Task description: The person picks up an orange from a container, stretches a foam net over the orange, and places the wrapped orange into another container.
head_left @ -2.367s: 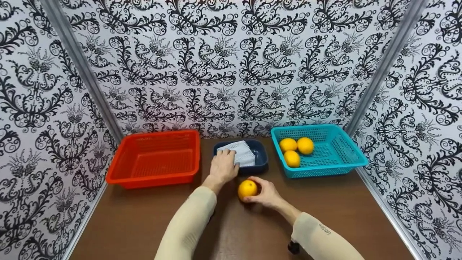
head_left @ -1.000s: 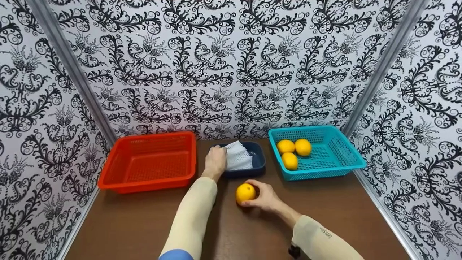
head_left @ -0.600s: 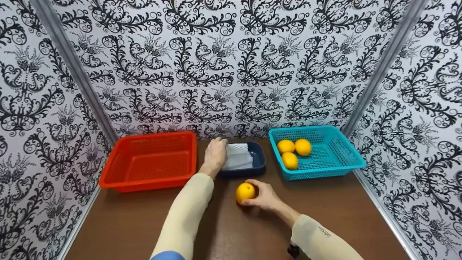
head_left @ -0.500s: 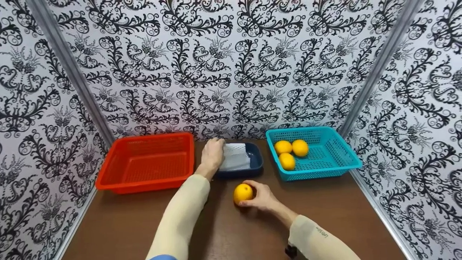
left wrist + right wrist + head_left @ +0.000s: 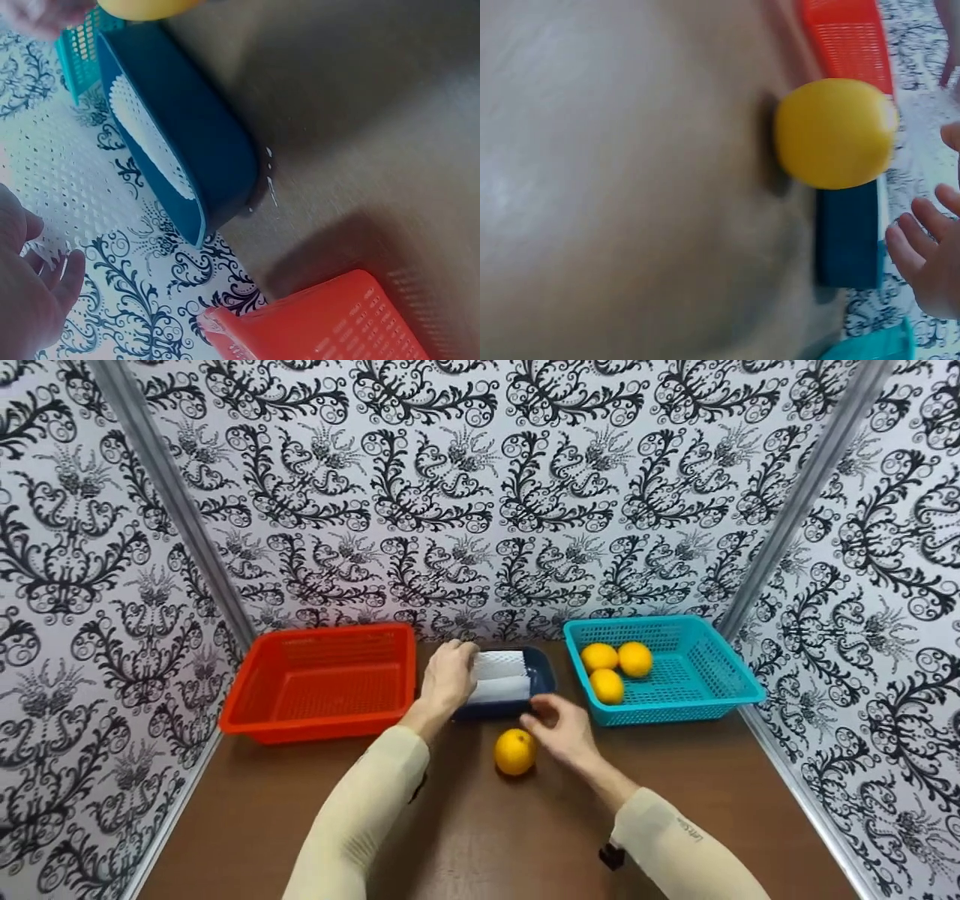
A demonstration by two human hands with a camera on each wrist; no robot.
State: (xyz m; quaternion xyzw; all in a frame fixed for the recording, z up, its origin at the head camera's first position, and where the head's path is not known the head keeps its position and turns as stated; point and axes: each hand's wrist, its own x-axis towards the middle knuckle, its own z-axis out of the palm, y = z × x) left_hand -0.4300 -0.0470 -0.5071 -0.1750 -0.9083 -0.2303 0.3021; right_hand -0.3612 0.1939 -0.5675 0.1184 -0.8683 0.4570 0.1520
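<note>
My left hand (image 5: 448,675) pinches a white foam fruit net (image 5: 71,176) by its left end, raised above the navy tray (image 5: 541,669). Another white foam net (image 5: 146,135) lies inside that tray. A single orange (image 5: 515,751) stands on the table in front of the tray. Just to its right, apart from the fruit, is my right hand (image 5: 566,731); its fingers are spread and relaxed, with nothing in them. In the right wrist view those fingers (image 5: 919,238) show beyond the orange.
A red basket (image 5: 319,727) stands left of the tray. On the right, a teal basket (image 5: 675,712) holds three oranges (image 5: 606,686). Patterned walls (image 5: 465,510) enclose the brown table (image 5: 480,847) at the back and sides.
My right hand has let go of the orange and moved up and right toward the tray. My left hand has drawn one foam net up from the tray.
</note>
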